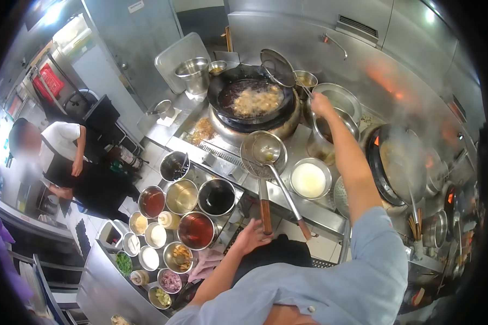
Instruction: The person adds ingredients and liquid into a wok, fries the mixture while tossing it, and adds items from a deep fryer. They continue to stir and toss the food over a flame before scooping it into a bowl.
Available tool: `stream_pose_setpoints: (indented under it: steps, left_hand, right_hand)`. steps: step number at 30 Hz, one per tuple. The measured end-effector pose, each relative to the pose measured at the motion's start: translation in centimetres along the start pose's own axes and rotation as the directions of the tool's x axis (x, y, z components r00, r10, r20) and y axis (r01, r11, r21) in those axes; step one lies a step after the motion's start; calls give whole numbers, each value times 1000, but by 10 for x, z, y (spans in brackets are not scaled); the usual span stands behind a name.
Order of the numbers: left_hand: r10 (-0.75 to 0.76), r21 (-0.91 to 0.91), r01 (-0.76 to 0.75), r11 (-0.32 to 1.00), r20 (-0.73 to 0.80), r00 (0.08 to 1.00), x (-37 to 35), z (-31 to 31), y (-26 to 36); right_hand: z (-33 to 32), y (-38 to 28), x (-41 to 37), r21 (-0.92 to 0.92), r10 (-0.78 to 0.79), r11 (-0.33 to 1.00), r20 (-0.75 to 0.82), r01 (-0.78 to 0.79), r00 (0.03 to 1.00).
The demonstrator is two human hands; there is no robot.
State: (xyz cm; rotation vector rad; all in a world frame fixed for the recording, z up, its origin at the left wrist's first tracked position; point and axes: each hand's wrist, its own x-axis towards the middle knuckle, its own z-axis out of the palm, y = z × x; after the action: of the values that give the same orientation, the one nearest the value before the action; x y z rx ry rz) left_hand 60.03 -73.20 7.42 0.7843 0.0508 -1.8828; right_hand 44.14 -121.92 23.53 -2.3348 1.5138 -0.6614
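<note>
My right hand (321, 105) is closed round the handle of a round mesh skimmer (277, 67), raised over the right rim of a black wok (218, 100). Pale brown pieces of food (255, 102) bubble in dark oil inside the wok. Low in front of me, my left hand (250, 238) is open, its fingers close to the end of the wooden handle (264, 208) of a second strainer (248, 163). A metal ladle (268, 150) rests over that strainer, its long handle slanting toward me.
Metal bowls of sauces stand at left, among them a red sauce (196, 229) and a dark one (217, 197). A bowl of white liquid (310, 180) sits below my right arm. Another wok (398, 162) steams at right. A person (65, 157) in a black apron stands at left.
</note>
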Motion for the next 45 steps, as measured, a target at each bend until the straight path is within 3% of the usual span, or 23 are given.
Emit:
stream_pose_setpoints:
  steps: [2,3,5,10,12,13,16,17,19,20,21,24,26,27,28,29,30,32,33,37,40,43,45]
  left_hand:
    - [40,-21,-38,999,96,995,24,7,4]
    - [62,-28,-58,998,152,986,41,9,10]
    - [158,225,-148,963,-28,987,56,2,3]
    - [397,539,-239,808,-198,896,54,14,3]
    - [513,692,-253,676,-195,836,59,11,0]
    - [589,866,-164,472,-172,790,60,6,0]
    - [782,999,-35,21,5,623,54,8,-9]
    - [736,993,32,117,-108,668,42,24,-5]
    - [799,997,-72,5,39,601,35,29,-5]
    - [821,992,-115,-54,110,560,30,25,-8]
    - [817,997,-30,-76,80,571,26,20,-8]
    - [832,958,-160,-237,285,475,-16,48,8]
    - [857,990,4,-139,118,502,-40,51,16]
    - [873,980,12,-200,173,457,-53,74,32]
    - [864,986,10,-165,139,483,-59,90,55]
    - [871,957,13,-290,258,418,-51,103,86]
    - [881,955,43,-293,252,400,-36,113,123]
    - [860,925,222,-308,171,480,-9,148,197]
    - [860,899,232,-371,239,451,26,141,235]
    - [872,801,452,-393,169,460,126,136,325]
    - [855,762,462,-453,224,468,161,118,343]
    - [822,737,466,-490,211,529,162,100,314]
    - [801,681,496,-539,231,553,146,107,293]
  right_hand:
    - [-12,-10,6,108,174,973,244,-205,954]
    - [-18,-14,11,266,205,923,274,-279,940]
    - [-7,-10,-8,531,261,722,386,-444,885]
    - [5,-10,-24,521,209,718,472,-462,857]
    - [4,-11,-33,508,177,753,456,-419,872]
    - [5,-11,-40,492,151,783,444,-381,883]
    - [17,-7,-50,383,86,896,344,-223,935]
    - [18,-6,-54,324,43,934,308,-147,950]
    - [25,3,-56,188,-48,982,226,5,973]
    - [22,3,-60,197,-59,980,203,18,977]
    - [16,2,-65,209,-68,977,177,30,982]
    - [14,0,-82,222,-69,973,10,65,998]
    - [8,5,-84,255,-41,965,-66,57,997]
    - [2,7,-85,291,-16,956,-69,35,997]
    - [-4,8,-87,325,7,945,-66,15,998]
    - [-14,6,-88,364,44,931,-40,-26,998]
    - [-24,1,-87,403,80,913,-10,-69,997]
    - [-25,-1,-88,475,145,867,46,-149,988]
    - [-25,1,-84,510,172,841,65,-181,983]
    - [-18,10,-78,550,202,816,16,-177,979]
    - [-3,37,-68,522,211,837,-23,-168,977]
    - [-30,17,-83,582,279,753,140,-307,950]
    - [-31,16,-82,644,295,698,141,-314,945]
